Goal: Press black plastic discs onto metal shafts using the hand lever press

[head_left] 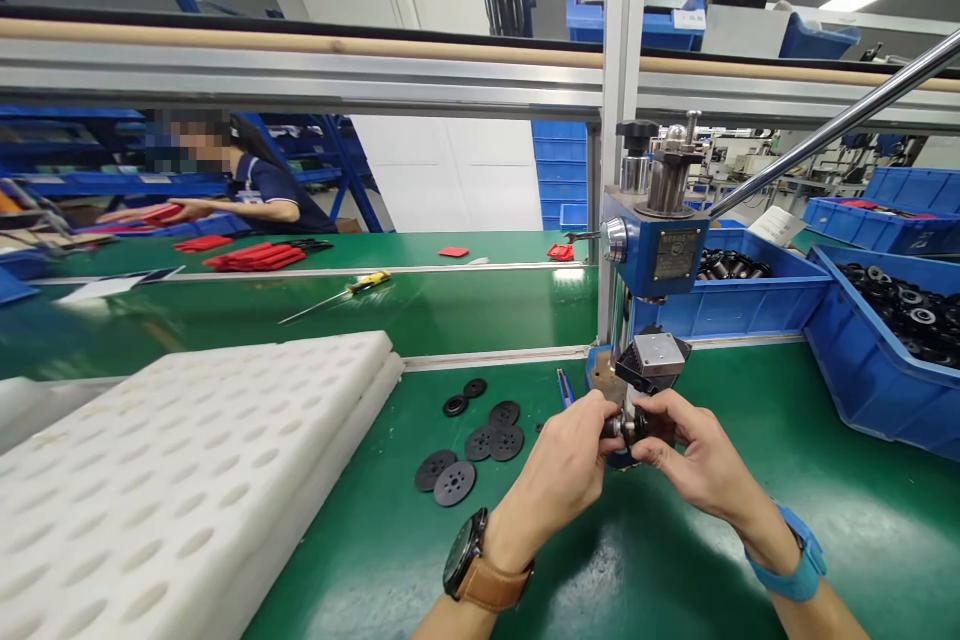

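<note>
Both my hands meet in front of a blue hand press (660,240), at its base. My left hand (574,450), with a watch on its wrist, pinches the left end of a small dark cylindrical part (615,427). On its right end, the fingers of my right hand (694,445) close round a black ring-like piece (639,423). Much of both pieces is hidden by my fingers. Just behind them sits the press's metal block (658,356). Several black perforated discs (454,483) and two smaller black rings (455,406) lie left of my left hand.
A white foam tray (187,460) with round hollows fills the left side. Blue bins (885,360) of black parts stand at the right. Blue-handled pliers (565,388) lie by the press; a screwdriver (367,282) lies farther back. Across the bench, a person (262,185) handles red pieces.
</note>
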A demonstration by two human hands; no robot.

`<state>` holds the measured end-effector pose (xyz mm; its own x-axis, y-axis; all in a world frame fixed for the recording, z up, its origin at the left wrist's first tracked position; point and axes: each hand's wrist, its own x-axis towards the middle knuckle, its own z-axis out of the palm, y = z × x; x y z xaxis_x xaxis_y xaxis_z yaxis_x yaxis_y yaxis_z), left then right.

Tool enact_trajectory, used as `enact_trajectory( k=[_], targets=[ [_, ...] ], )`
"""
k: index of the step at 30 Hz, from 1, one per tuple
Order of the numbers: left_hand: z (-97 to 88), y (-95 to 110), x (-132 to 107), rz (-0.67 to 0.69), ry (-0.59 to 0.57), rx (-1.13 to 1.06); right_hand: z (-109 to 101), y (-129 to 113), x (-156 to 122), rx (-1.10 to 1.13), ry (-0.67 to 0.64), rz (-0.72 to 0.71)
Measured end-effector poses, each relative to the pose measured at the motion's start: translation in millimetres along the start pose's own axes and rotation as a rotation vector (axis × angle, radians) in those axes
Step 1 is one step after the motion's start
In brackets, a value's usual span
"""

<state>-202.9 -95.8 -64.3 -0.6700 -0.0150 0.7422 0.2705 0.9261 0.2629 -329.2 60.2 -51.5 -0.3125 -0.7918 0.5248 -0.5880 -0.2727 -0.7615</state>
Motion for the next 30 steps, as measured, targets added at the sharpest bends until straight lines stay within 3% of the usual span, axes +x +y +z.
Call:
enact_trajectory(
  k=[7, 15, 20, 25, 30],
  targets=[
    [1.9, -2.5, -2.0, -0.026, -0.072, 0.022, -2.6, -5.9, 2.1, -0.09, -0.018, -0.055],
    [2.8, -3.1, -1.5, 0.0, -0.067, 0.06, -3.5, -7.6, 1.7, -0.024, -0.054, 0.011],
    [5.1, -4.7, -1.6, 0.0, -0.083, 0.086, -3.0, -5.2, 1.6, -0.1, -0.062, 0.028],
    [8.0, -4.3, -2.7, -0.009, -0.042, -0.005, -5.0, -4.3, 1.8, -0.042, -0.031, 0.045],
    [12.5, -8.3, -3.5, -0.047, -0.001, -0.149, 4.0, -4.3, 0.7, -0.105, 0.046, -0.038]
  ],
)
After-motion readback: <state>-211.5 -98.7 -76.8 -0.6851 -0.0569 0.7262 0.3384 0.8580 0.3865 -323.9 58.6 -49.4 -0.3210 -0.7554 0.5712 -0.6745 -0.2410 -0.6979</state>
